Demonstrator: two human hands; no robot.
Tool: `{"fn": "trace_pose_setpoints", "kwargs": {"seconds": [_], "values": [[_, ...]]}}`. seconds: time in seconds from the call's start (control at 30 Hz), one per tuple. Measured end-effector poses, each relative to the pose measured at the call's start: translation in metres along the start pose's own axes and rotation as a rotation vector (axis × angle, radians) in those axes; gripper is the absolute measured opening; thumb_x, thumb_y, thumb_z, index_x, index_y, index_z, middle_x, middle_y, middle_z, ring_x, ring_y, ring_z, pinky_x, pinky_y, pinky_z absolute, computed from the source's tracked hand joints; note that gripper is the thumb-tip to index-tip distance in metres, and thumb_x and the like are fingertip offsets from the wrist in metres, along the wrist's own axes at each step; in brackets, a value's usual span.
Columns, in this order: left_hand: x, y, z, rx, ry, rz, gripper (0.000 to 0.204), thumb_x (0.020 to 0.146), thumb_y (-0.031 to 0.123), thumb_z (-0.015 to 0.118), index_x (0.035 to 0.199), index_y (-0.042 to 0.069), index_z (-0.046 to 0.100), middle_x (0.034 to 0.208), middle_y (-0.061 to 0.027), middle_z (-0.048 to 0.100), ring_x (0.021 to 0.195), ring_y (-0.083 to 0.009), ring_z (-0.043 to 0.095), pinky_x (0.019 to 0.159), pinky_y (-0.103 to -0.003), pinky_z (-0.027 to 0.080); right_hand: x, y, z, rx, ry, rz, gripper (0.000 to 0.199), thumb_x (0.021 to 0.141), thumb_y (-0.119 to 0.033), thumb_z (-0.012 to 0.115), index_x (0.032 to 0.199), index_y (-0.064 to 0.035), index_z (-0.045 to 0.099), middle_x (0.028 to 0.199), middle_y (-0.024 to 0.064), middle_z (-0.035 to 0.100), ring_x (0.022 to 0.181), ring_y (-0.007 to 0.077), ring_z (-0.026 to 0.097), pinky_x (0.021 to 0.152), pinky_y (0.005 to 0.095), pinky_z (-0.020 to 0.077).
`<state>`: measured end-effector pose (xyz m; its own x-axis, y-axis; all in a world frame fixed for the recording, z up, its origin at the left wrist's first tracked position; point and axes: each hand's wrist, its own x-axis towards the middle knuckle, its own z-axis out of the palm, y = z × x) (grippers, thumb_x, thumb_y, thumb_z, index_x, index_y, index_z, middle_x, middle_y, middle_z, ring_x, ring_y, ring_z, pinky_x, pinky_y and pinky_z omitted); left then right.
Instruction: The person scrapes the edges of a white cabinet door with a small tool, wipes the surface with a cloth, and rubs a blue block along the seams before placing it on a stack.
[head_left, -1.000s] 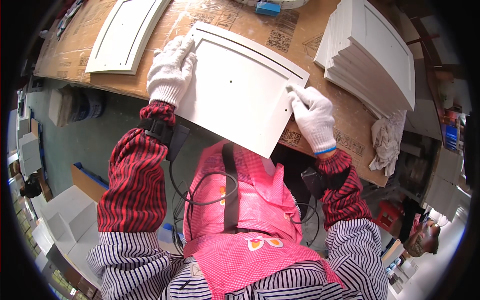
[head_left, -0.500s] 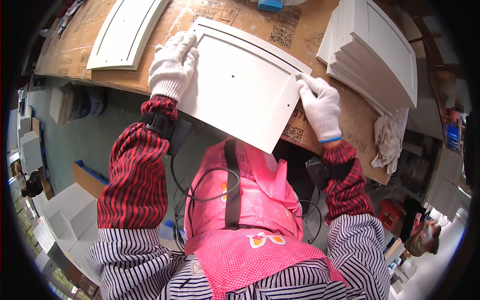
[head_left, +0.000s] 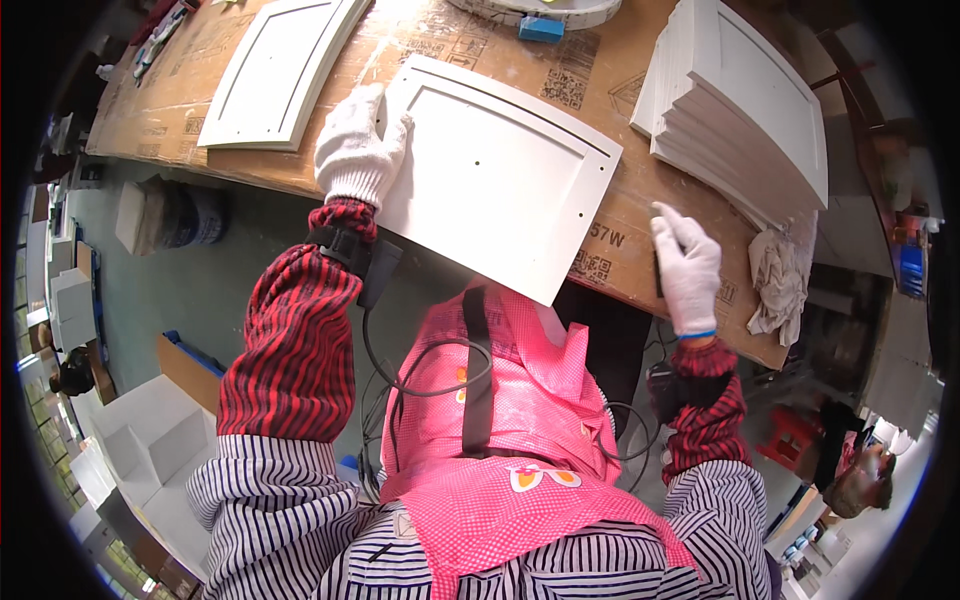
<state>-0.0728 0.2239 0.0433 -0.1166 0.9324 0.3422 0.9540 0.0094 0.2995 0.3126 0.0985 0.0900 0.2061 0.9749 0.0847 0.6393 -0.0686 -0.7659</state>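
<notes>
A white framed panel (head_left: 490,180) with a dark groove along its far side and a few small holes lies on the cardboard-covered table, its near corner jutting past the table edge toward my apron. My gloved left hand (head_left: 358,145) grips the panel's left edge, thumb over its face and the other fingers along the side. To the right of the panel, and apart from it, my gloved right hand (head_left: 688,262) hovers over the table's near edge. Its fingers are stretched forward, and I see nothing held in them.
Another white panel (head_left: 280,75) lies at the far left of the table (head_left: 625,205). A stack of similar panels (head_left: 735,110) stands at the right, with a crumpled cloth (head_left: 777,285) close by. A blue block (head_left: 541,29) sits at a round tray's rim (head_left: 590,15). Cables (head_left: 375,350) hang by my apron.
My right hand has left the panel's right corner and moved right and nearer to me. My left hand stays on the panel's left edge. The view has shifted slightly.
</notes>
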Motion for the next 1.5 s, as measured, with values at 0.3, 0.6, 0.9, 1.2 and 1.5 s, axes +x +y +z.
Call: {"fn": "trace_pose_setpoints", "kwargs": {"seconds": [0.3,0.6,0.9,1.2,1.5], "values": [[-0.050,-0.005,-0.024,0.071,-0.060,-0.163,0.052,0.090,0.048,0.075,0.128,0.012,0.070,0.127,-0.0149,0.065,0.121,-0.0338,0.062,0.102,-0.043,0.052,0.006,0.053,-0.054,-0.592,0.366,-0.168,0.044,0.092,-0.020,0.078,0.133,-0.0062,0.069,0.131,0.0173,0.061,0.117,0.0322,0.063,0.104,0.0420,0.0503],[-0.130,-0.035,-0.069,-1.378,-0.562,-0.934,0.035,0.103,0.032,0.067,0.124,0.003,0.066,0.108,-0.0100,0.073,0.091,-0.0185,0.071,0.080,-0.034,0.059,0.019,0.195,-0.169,-0.949,0.092,0.145,0.069,0.094,-0.052,0.065,0.141,-0.0023,0.060,0.143,0.0210,0.059,0.133,0.0420,0.053,0.112,0.0456,0.0428],[-0.101,-0.042,-0.234,-1.279,-0.240,-0.468,0.030,0.104,0.022,0.063,0.125,0.001,0.063,0.106,-0.0047,0.070,0.096,-0.0154,0.069,0.083,-0.031,0.058,-0.014,0.181,-0.132,-1.020,0.319,0.126,0.058,0.094,-0.051,0.068,0.132,-0.0074,0.066,0.136,0.0165,0.066,0.127,0.0375,0.059,0.109,0.0477,0.0454],[-0.160,0.036,-0.241,0.248,-0.287,0.894,0.037,0.083,0.018,0.069,0.119,0.013,0.072,0.074,0.0025,0.059,0.061,-0.0148,0.060,0.050,-0.033,0.046,-0.015,0.159,-0.123,-1.010,0.335,0.190,0.058,0.094,-0.054,0.068,0.135,-0.0126,0.066,0.138,0.0126,0.065,0.126,0.0354,0.060,0.108,0.0470,0.0451],[-0.132,0.001,-0.268,-0.401,0.093,0.159,0.031,0.087,0.011,0.074,0.116,0.002,0.069,0.086,-0.0068,0.070,0.068,-0.0197,0.066,0.059,-0.030,0.049,-0.014,0.176,-0.124,-1.079,0.405,0.286,0.050,0.099,-0.050,0.061,0.130,-0.0130,0.072,0.148,0.0157,0.056,0.134,0.0393,0.053,0.110,0.0497,0.0426]]}}
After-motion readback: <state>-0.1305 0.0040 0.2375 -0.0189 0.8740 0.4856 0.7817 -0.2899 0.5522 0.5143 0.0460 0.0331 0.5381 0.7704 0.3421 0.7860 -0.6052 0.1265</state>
